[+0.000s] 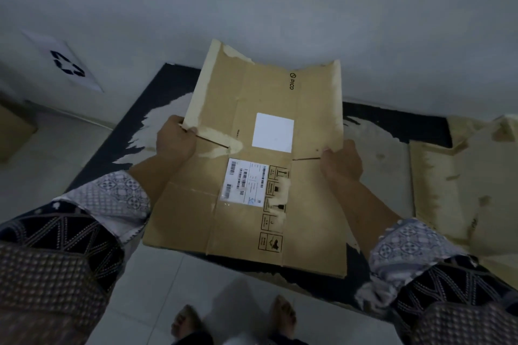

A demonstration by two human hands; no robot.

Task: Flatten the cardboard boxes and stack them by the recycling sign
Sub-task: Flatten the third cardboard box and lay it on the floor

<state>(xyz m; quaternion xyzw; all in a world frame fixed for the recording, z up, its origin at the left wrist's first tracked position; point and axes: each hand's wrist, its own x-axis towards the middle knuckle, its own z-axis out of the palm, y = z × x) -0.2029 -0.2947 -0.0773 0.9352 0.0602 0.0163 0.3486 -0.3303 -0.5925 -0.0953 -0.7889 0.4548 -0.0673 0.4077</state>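
A flattened brown cardboard box (260,109) with a white label and a shipping sticker is held in the air in front of me, over a dark rug. My left hand (175,140) grips its left edge beside a slit between flaps. My right hand (340,161) grips its right edge at the matching slit. The recycling sign (68,63), a white sheet with a dark arrow symbol, hangs on the wall at the far left.
Another torn, pale cardboard piece (462,185) lies on the floor at the right. A brown box (14,131) stands at the left edge below the sign. The dark and white rug (157,98) lies against the wall. My bare feet (283,314) stand on light tiles.
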